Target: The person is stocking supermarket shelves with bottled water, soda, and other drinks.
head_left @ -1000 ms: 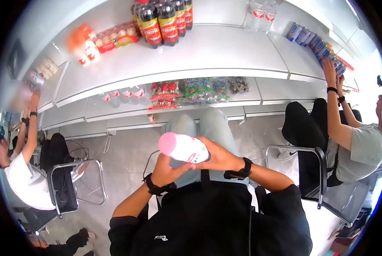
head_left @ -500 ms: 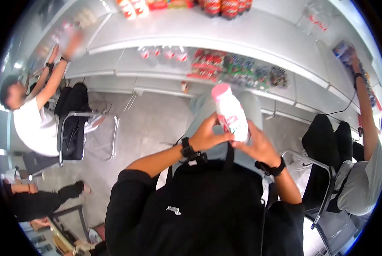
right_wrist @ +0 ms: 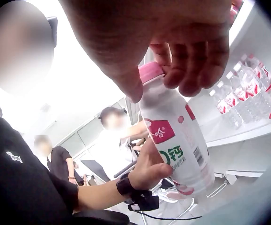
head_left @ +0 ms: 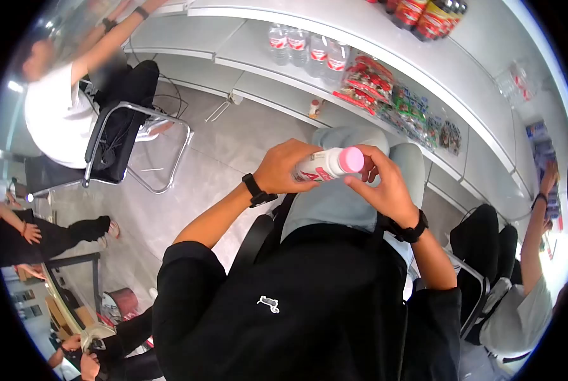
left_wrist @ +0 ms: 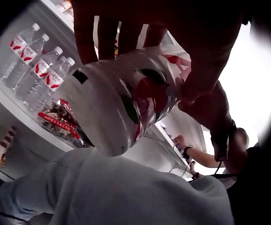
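The white bottle (head_left: 316,166) was between the two hands, above the person's pale trousers (head_left: 335,209), tilted over on its side, with its pink cap (head_left: 351,159) toward the right and its base toward the left. Red and green print showed on its label

The left hand (head_left: 285,166) gripped the body of the white bottle near its base, with fingers and thumb curled round it. The right hand (head_left: 385,187) was at the cap end, its thumb and bent fingers pinching about the pink cap and the neck; how firmly it pressed, I could not tell. A black band (head_left: 255,190) sat on the left wrist and another on the right

At the far side, on a lower shelf (head_left: 246,54), four clear bottles (head_left: 306,47) stood in a row, with red snack bags (head_left: 368,82) just to their right and green packets (head_left: 411,108) beyond those. A small container (head_left: 314,108) stood on the level below. On the upper shelf (head_left: 373,25), dark drink bottles (head_left: 423,16) stood toward the far right, and clear bottles lay or stood farther right, too blurred to tell

To the left, a person in a white shirt (head_left: 55,124) sat on a metal-framed chair (head_left: 122,136) with both arms stretched forward. To the right, a person in a grey shirt (head_left: 519,320) reached toward blue cans (head_left: 543,149)
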`<control>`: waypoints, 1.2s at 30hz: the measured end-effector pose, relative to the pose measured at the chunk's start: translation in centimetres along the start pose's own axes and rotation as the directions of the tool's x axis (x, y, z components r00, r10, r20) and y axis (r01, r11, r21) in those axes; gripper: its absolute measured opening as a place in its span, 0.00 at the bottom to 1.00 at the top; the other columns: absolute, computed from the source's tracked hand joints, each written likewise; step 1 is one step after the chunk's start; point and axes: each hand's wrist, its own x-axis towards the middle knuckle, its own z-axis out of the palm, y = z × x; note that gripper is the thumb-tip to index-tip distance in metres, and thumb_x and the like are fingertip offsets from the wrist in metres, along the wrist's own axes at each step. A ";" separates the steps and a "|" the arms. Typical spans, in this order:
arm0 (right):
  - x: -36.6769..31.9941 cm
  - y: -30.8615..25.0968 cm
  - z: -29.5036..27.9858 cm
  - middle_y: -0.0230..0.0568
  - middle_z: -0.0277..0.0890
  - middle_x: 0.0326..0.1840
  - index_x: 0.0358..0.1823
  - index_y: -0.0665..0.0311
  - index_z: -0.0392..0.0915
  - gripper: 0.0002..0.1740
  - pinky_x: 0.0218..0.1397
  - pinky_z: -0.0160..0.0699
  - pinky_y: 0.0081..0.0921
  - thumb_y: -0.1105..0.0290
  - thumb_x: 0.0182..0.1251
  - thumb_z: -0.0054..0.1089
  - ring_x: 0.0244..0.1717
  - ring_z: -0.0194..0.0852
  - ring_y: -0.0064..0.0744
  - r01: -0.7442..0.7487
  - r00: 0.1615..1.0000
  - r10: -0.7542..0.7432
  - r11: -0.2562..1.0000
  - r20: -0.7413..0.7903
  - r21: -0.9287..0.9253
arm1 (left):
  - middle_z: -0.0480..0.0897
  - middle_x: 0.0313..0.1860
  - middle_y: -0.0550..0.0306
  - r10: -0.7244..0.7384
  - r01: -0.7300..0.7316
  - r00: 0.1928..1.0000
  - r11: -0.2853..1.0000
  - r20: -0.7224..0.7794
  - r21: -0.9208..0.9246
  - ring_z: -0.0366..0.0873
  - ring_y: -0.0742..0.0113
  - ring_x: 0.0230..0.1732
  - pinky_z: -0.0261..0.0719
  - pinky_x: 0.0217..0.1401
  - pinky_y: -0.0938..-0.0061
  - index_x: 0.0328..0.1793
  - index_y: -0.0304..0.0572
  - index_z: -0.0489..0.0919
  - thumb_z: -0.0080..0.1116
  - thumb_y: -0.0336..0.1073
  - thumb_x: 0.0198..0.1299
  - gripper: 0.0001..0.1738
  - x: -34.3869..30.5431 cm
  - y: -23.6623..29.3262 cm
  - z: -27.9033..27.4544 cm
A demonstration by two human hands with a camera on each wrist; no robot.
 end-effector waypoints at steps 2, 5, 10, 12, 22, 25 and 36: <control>1.5 -0.2 1.6 0.38 0.80 0.38 0.58 0.61 0.76 0.27 0.34 0.77 0.26 0.68 0.57 0.76 0.29 0.77 0.29 -0.008 1.000 0.009 1.000 0.028 -0.017 | 0.85 0.48 0.52 0.005 -0.004 0.999 1.000 -0.035 0.022 0.82 0.49 0.47 0.81 0.50 0.62 0.57 0.43 0.80 0.80 0.41 0.39 0.35 -0.8 -1.0 -0.1; 4.0 -0.2 3.6 0.40 0.81 0.36 0.57 0.62 0.76 0.27 0.34 0.77 0.27 0.66 0.57 0.76 0.27 0.77 0.30 0.033 0.998 -0.029 0.996 0.063 -0.079 | 0.84 0.52 0.51 -0.034 0.037 0.997 0.998 -0.071 0.047 0.81 0.49 0.50 0.80 0.52 0.62 0.59 0.43 0.79 0.79 0.40 0.42 0.35 -2.2 -2.9 -0.6; 9.4 0.8 7.6 0.40 0.80 0.32 0.56 0.59 0.78 0.25 0.32 0.76 0.27 0.62 0.58 0.75 0.26 0.77 0.31 0.065 0.996 -0.057 0.991 0.074 -0.117 | 0.81 0.57 0.48 -0.224 0.245 0.924 0.969 -0.310 0.030 0.78 0.48 0.59 0.78 0.60 0.61 0.64 0.41 0.75 0.76 0.38 0.48 0.36 -3.1 -5.4 -0.1; 11.8 0.9 9.2 0.39 0.79 0.29 0.56 0.57 0.79 0.24 0.31 0.75 0.28 0.62 0.58 0.74 0.26 0.77 0.31 0.037 0.996 -0.027 0.993 0.090 -0.111 | 0.81 0.57 0.50 -0.355 0.371 0.851 0.928 -0.387 -0.036 0.78 0.48 0.58 0.77 0.61 0.61 0.67 0.43 0.72 0.73 0.39 0.50 0.36 -3.0 -5.6 0.3; 15.9 3.7 8.2 0.35 0.79 0.32 0.57 0.58 0.79 0.20 0.34 0.75 0.28 0.70 0.62 0.69 0.29 0.77 0.31 0.023 0.965 -0.034 0.999 0.262 0.046 | 0.86 0.51 0.52 -0.630 0.589 0.645 0.771 -0.432 -0.243 0.84 0.58 0.51 0.80 0.47 0.67 0.65 0.42 0.73 0.75 0.46 0.54 0.35 -1.7 -19.8 -1.5; 14.2 5.2 4.7 0.32 0.79 0.35 0.57 0.63 0.79 0.19 0.39 0.73 0.21 0.76 0.64 0.66 0.35 0.75 0.22 -0.064 0.953 0.033 0.994 0.300 0.092 | 0.85 0.51 0.51 -0.604 0.554 0.623 0.789 -0.497 -0.265 0.83 0.57 0.50 0.81 0.45 0.67 0.66 0.42 0.72 0.75 0.44 0.54 0.36 1.5 -27.6 -4.3; 9.0 9.2 -4.5 0.34 0.84 0.37 0.57 0.60 0.80 0.18 0.38 0.79 0.23 0.76 0.65 0.66 0.37 0.83 0.26 -0.299 0.945 0.283 0.951 0.164 0.081 | 0.84 0.50 0.49 -0.674 0.508 0.637 0.732 -0.373 -0.455 0.83 0.62 0.52 0.84 0.54 0.65 0.58 0.34 0.70 0.75 0.36 0.54 0.30 13.4 -44.8 -7.9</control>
